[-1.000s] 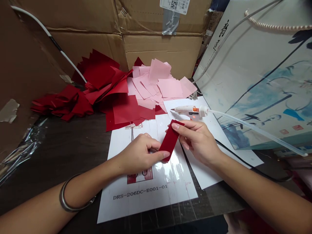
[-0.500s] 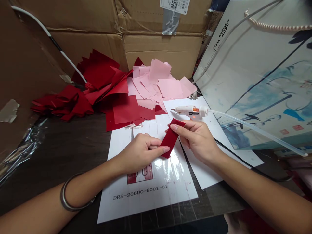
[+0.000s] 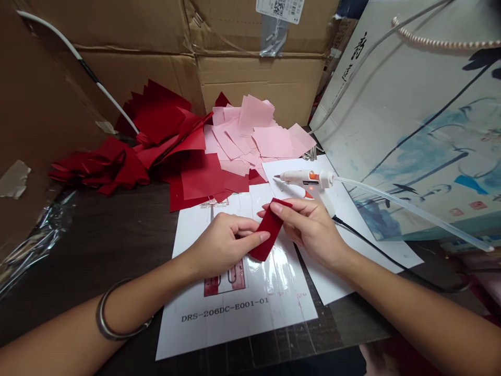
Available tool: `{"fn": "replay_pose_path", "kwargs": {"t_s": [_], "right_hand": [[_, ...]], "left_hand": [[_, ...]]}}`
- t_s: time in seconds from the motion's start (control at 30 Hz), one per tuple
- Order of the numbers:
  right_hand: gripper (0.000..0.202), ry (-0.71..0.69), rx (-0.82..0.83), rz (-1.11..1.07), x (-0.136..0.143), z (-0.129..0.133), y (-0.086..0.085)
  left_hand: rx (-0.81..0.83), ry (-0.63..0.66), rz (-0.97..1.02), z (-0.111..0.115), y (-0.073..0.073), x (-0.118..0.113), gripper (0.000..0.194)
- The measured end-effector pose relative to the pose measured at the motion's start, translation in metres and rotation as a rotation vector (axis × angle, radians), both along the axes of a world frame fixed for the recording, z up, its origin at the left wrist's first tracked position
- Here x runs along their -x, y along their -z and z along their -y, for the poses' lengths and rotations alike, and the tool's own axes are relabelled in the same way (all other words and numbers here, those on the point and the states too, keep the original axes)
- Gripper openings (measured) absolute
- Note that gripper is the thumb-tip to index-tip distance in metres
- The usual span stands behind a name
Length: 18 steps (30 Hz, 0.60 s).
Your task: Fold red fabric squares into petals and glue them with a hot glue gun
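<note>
A narrow folded strip of dark red fabric (image 3: 269, 230) is held up slantwise over a printed sheet (image 3: 235, 334). My left hand (image 3: 225, 243) pinches its lower left edge, thumb on top and fingers beneath. At the upper end, my right hand (image 3: 313, 224) grips it between thumb and fingers. Just beyond my right hand lies a white hot glue gun (image 3: 301, 178) with a long clear glue stick (image 3: 415, 211) out of its back and a small red light lit. The strip and my left hand hide part of the sheet's picture.
Behind are a pile of red fabric squares (image 3: 160, 122) and a heap of pink squares (image 3: 254, 125). Cardboard walls (image 3: 254, 83) stand at the back and left, a painted paper bag (image 3: 422, 130) at right. A black cord (image 3: 376, 245) crosses a white sheet (image 3: 336, 282).
Both hands have shifted slightly down and left with the red strip. The fingers of my right hand have moved further behind its upper end.
</note>
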State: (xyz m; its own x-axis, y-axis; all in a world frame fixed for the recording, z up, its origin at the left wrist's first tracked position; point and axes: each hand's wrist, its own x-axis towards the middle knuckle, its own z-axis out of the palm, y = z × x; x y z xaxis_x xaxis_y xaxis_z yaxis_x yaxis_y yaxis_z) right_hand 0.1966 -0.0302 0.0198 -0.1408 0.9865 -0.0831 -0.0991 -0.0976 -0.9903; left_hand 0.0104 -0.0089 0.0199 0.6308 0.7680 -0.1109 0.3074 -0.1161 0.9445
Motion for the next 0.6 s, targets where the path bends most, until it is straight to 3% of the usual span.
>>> {"fn": "replay_pose_path", "kwargs": {"t_s": [0.3,0.6], "right_hand": [[0.023,0.046,0.017,-0.036,0.0001,-0.0016,-0.0010],[0.018,0.201,0.018,0.056,-0.0094,-0.0085,-0.0026]], "left_hand": [[0.088,-0.052,0.100,0.0007,-0.0015,0.0006,0.025],[0.007,-0.449,0.272,-0.0069,0.0031,0.0020,0.022]]}}
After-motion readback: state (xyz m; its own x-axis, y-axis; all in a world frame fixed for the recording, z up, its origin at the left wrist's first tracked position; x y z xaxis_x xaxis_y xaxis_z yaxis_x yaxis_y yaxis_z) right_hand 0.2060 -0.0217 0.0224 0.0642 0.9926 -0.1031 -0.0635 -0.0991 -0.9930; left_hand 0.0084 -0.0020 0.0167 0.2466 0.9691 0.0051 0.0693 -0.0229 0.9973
